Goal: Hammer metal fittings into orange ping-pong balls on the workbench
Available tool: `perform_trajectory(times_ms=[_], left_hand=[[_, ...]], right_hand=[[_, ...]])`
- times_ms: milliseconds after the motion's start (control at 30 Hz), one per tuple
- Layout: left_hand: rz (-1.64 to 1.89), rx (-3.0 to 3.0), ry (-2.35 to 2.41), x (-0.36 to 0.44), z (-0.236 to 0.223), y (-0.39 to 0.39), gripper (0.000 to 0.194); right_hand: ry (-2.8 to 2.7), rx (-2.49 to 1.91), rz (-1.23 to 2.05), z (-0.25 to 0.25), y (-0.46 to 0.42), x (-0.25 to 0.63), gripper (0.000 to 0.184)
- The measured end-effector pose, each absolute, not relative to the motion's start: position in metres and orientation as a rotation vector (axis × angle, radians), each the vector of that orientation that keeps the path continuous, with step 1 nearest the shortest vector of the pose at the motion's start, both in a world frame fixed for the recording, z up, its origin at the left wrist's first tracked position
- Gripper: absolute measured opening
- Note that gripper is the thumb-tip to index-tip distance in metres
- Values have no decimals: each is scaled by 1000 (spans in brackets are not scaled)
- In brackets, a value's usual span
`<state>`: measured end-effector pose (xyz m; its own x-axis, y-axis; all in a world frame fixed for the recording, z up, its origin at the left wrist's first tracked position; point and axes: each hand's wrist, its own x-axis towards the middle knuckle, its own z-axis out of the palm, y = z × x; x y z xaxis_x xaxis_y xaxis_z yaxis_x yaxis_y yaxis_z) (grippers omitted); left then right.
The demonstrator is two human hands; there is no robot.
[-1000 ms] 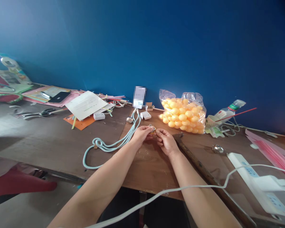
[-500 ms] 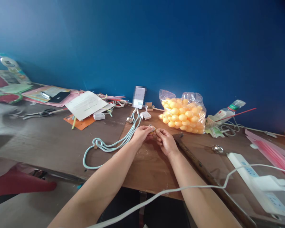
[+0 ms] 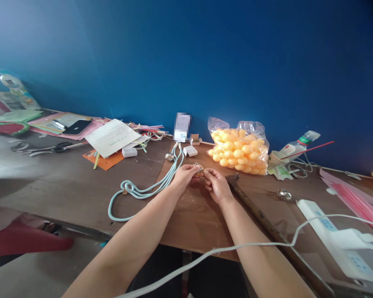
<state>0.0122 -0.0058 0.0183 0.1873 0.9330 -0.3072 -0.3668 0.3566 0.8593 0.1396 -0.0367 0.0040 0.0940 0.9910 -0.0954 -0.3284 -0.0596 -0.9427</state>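
Note:
Over the brown table, my left hand (image 3: pixel 185 175) pinches a small shiny metal piece (image 3: pixel 199 167), silver with a touch of gold. My right hand (image 3: pixel 217 185) grips the same piece from the other side, fingertips pressed together. Fingers cover much of it, so its exact kind does not show. A similar rounded silver piece (image 3: pixel 169 157) lies beyond my left hand, beside a looped light-blue cord (image 3: pixel 155 191). Another silver piece (image 3: pixel 284 194) rests on the right side of the table.
Behind my hands stand a phone (image 3: pixel 182 126), a small white box (image 3: pixel 190 151) and a clear bag of orange balls (image 3: pixel 238 151). A hammer (image 3: pixel 256 211) lies beside my right forearm. Further right is a power strip (image 3: pixel 338 240); its white cable crosses above my forearm. Scissors (image 3: pixel 54 147) lie left.

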Motion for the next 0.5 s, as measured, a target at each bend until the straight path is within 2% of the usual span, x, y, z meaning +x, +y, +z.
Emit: perform_trajectory(times_ms=[500], left_hand=[[1052, 782, 1009, 13, 19, -9, 18]], right_hand=[[-870, -1108, 1299, 3, -36, 139, 32]])
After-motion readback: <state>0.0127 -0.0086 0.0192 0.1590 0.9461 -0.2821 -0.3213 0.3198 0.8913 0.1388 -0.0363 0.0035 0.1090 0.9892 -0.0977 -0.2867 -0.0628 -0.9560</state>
